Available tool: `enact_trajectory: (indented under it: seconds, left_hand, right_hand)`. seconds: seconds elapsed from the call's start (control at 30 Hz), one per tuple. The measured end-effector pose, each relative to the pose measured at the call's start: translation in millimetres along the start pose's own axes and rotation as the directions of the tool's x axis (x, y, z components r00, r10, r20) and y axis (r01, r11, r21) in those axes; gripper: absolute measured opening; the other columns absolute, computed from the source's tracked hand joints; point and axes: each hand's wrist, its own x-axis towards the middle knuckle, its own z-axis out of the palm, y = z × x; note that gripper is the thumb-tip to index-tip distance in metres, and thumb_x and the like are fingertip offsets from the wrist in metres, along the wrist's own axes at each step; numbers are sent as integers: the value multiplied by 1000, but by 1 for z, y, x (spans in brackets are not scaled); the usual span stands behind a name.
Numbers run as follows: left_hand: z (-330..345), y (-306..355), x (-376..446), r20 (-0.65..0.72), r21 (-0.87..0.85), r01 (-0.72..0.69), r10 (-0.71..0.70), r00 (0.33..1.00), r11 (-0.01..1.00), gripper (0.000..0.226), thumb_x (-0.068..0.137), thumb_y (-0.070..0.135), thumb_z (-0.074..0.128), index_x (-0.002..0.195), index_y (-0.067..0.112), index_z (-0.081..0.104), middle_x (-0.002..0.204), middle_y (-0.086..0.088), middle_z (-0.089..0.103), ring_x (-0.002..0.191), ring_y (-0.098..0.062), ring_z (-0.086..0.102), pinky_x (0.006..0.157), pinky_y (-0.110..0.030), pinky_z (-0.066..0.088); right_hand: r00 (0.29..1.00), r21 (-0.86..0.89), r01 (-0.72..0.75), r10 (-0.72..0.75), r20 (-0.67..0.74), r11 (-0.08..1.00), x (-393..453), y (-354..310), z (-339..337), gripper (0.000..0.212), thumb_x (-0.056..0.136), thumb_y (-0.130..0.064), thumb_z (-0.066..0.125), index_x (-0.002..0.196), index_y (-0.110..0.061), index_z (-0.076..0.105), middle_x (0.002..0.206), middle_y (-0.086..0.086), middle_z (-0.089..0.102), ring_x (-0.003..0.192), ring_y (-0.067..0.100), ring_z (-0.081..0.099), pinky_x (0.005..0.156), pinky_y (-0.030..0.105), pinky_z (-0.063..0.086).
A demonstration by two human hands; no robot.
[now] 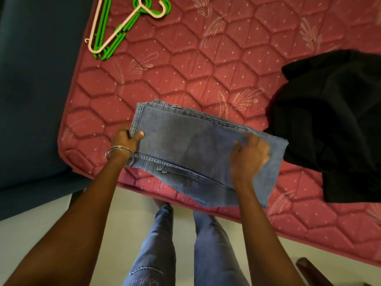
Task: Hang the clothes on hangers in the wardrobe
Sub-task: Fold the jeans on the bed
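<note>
A folded pair of light blue jeans (185, 141) lies at the near edge of the pink quilted mattress (185, 65). My left hand (125, 139), with metal bangles on the wrist, grips the jeans' left edge, thumb on top. My right hand (250, 153) is blurred and lies on the right part of the jeans, fingers curled into the fabric. A bundle of green hangers with one pale pink hanger (115, 27) on top lies at the mattress's far left corner. A black garment (334, 124) is heaped on the right.
A dark blue surface (31, 89) runs along the left of the mattress. Pale floor (123, 219) lies below, with my legs in jeans (185, 250) standing at the mattress edge. A dark wooden piece (309, 269) shows at the bottom right.
</note>
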Motion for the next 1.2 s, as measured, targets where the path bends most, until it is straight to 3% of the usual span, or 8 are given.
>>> enact_trajectory:
  seconds: [0.2, 0.47, 0.53, 0.57, 0.7, 0.87, 0.97, 1.2]
  left_hand:
    - [29, 33, -55, -136, 191, -342, 370, 919, 920, 25, 84, 17, 67, 104, 4, 63, 106, -22, 60, 93, -35, 59, 84, -42, 46]
    - [73, 161, -172, 583, -386, -8, 251, 773, 923, 31, 89, 26, 64, 111, 4, 65, 95, -4, 66, 86, -8, 64, 82, -31, 52]
    - [61, 183, -179, 561, -302, 1, 177, 809, 953, 52, 81, 50, 66, 107, 6, 64, 97, -8, 66, 92, -22, 64, 83, -36, 54]
    - [51, 187, -176, 520, -281, 17, 137, 843, 960, 63, 71, 60, 70, 102, 5, 64, 94, -9, 67, 89, -25, 65, 80, -38, 55]
    - [-5, 176, -155, 446, -345, 98, 71, 892, 934, 36, 57, 27, 79, 84, 12, 59, 88, -14, 69, 88, -35, 67, 71, -49, 57]
    - [-82, 184, -158, 473, -430, 131, 99, 875, 893, 24, 80, -7, 63, 87, 11, 48, 83, -12, 60, 63, -21, 59, 46, -26, 49]
    - [-121, 205, -171, 507, -554, 82, 258, 823, 828, 29, 80, -7, 63, 108, -6, 56, 83, -15, 65, 59, -21, 63, 46, -27, 53]
    - [-200, 233, -204, 512, -766, 134, 472, 717, 628, 21, 68, 1, 68, 89, 2, 67, 88, -14, 68, 72, -27, 66, 73, -40, 57]
  right_hand:
    - [754, 17, -619, 588, 291, 785, -23, 90, -19, 121, 47, -88, 64, 124, 3, 50, 108, 26, 60, 99, 43, 59, 81, 45, 47]
    - [783, 569, -582, 590, 199, 581, 2, 19, -85, 17, 69, -10, 77, 81, -18, 67, 70, 2, 66, 69, 20, 66, 70, 32, 55]
    - [828, 655, -397, -58, 558, 643, 1, -8, -119, 33, 72, 10, 74, 100, -3, 63, 83, -3, 68, 75, 5, 65, 74, 26, 54]
    - [645, 681, -374, -351, 679, 630, -4, -18, -134, 35, 74, 15, 70, 104, -1, 61, 89, -5, 69, 82, 3, 65, 78, 23, 53]
    - [323, 693, -520, -636, 701, 499, -24, -30, -143, 48, 85, 7, 60, 132, 3, 51, 126, 9, 61, 124, 25, 54, 106, 38, 42]
    - [580, 553, -804, 82, 811, 217, -63, -27, -102, 19, 91, -24, 59, 91, -6, 64, 77, 9, 70, 61, 12, 68, 56, 22, 53]
    - [520, 500, -854, 302, 799, 144, -84, -24, -83, 27, 90, -45, 60, 79, -21, 59, 62, -2, 53, 42, 8, 48, 38, 16, 37]
    - [292, 321, -936, 196, 936, -142, -141, -80, -92, 40, 94, -39, 54, 90, 0, 53, 101, 31, 59, 87, 44, 57, 96, 63, 41]
